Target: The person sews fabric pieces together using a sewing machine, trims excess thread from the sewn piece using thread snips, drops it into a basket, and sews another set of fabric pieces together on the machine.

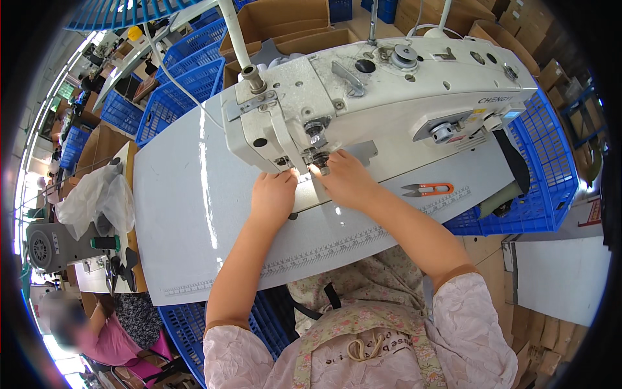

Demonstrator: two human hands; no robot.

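Note:
Both my hands are at the needle end of a white industrial sewing machine [382,87]. My left hand [273,196] lies left of the presser foot with its fingers bent together close under the machine head. My right hand [350,180] is just right of the needle area, thumb and fingers drawn together in a pinch beside the needle bar. Whatever the fingertips hold is too small or hidden to make out. On the pale grey sewing table [175,194], right of my right forearm, lie thread snips with orange handles [437,189].
A ruler strip [324,249] runs along the table's near edge. Blue plastic crates [544,175] stand right of and behind the table, with open cardboard boxes [278,23] at the back. At the left are a clear plastic bag [97,198], a dark thread spool [105,242] and a seated person in pink [113,340].

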